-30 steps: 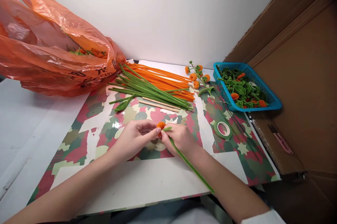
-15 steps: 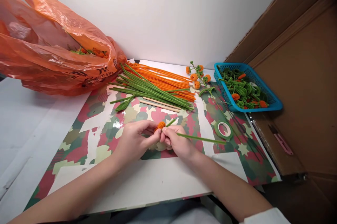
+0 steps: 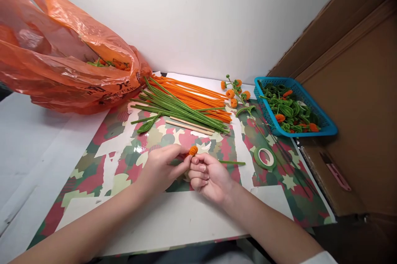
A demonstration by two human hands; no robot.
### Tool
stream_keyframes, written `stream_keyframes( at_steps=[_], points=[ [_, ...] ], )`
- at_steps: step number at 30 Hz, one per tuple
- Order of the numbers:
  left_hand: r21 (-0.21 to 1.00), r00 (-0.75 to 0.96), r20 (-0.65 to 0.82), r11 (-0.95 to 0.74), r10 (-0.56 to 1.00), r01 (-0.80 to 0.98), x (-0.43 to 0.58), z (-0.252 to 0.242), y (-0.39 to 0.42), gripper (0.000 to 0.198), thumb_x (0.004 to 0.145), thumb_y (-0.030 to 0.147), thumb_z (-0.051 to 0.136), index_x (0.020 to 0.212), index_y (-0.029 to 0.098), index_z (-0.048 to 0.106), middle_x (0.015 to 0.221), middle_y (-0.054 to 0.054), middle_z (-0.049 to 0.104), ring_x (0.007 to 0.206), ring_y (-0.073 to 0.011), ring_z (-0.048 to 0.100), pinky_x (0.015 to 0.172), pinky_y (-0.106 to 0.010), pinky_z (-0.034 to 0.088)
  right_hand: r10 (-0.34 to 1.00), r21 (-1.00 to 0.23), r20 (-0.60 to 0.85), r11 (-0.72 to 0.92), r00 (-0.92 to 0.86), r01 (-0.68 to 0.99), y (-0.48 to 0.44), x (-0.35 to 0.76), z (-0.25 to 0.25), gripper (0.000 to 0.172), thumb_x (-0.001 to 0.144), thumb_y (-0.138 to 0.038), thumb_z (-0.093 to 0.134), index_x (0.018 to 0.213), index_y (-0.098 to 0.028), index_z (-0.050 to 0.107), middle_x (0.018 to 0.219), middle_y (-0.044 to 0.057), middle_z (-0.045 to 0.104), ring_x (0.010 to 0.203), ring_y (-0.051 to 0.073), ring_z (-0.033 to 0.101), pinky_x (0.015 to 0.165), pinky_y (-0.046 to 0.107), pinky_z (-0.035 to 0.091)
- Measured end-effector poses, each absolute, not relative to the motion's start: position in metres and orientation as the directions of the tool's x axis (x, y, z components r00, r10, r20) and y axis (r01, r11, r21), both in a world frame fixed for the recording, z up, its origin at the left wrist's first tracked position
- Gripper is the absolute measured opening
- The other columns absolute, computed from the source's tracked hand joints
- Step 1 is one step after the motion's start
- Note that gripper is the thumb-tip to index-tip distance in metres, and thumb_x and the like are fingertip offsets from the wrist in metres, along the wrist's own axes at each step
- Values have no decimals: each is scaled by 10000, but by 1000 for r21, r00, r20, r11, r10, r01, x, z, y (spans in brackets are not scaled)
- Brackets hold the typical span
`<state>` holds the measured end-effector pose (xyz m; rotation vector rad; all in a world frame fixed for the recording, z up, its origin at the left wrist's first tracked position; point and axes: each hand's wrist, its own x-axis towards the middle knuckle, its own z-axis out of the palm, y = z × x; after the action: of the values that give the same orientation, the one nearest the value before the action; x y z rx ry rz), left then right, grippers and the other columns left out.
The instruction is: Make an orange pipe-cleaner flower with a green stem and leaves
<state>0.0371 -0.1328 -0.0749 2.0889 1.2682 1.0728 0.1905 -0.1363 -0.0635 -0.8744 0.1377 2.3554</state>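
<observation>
Between the thumb and fingertips of my left hand [image 3: 164,167] is a small coiled orange pipe-cleaner flower [image 3: 193,150]. My right hand [image 3: 212,178] is closed right beside it, fingers curled and palm side partly toward me, its thumb and index finger at the flower's base. A green pipe cleaner [image 3: 233,162] sticks out to the right from behind this hand; the part in the fingers is hidden. Beyond the hands lie two thin wooden sticks [image 3: 190,126], a bundle of green pipe cleaners [image 3: 186,111] and a bundle of orange pipe cleaners [image 3: 182,90].
An orange plastic bag [image 3: 77,69] bulges at the back left. On the right stand a blue basket [image 3: 328,129] of green and orange pieces and a green tape roll [image 3: 265,158]. A flower spray [image 3: 234,92] lies near the wall. A pink cutter [image 3: 338,176] rests on cardboard.
My right hand has rolled over so its curled fingers now face me. The green pipe cleaner's right end has drawn in toward the hand, and its short upper tip no longer shows.
</observation>
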Motion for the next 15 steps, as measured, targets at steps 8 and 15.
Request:
stream_keyframes(
  at_steps=[8, 15],
  points=[
    [986, 263, -35, -9, 964, 164, 37, -68, -130, 187, 797, 343, 667, 816, 159, 695, 764, -46, 747, 680, -173, 701, 619, -234, 567, 946, -957, -280, -288, -163, -25, -147, 191, -76, 330, 841, -281, 512, 541, -161, 574, 462, -37, 444, 451, 81, 371, 449, 212, 273],
    [965, 322, -259, 261, 911, 37, 32, -65, -127, 277, 763, 438, 727, 756, 163, 698, 682, -27, 706, 638, -157, 665, 588, -226, 549, 972, -983, 12, 55, -234, 178, -145, 198, -69, 307, 862, -287, 545, 577, -175, 575, 598, -3, 578, 574, 114, 510, 555, 241, 388]
  ],
)
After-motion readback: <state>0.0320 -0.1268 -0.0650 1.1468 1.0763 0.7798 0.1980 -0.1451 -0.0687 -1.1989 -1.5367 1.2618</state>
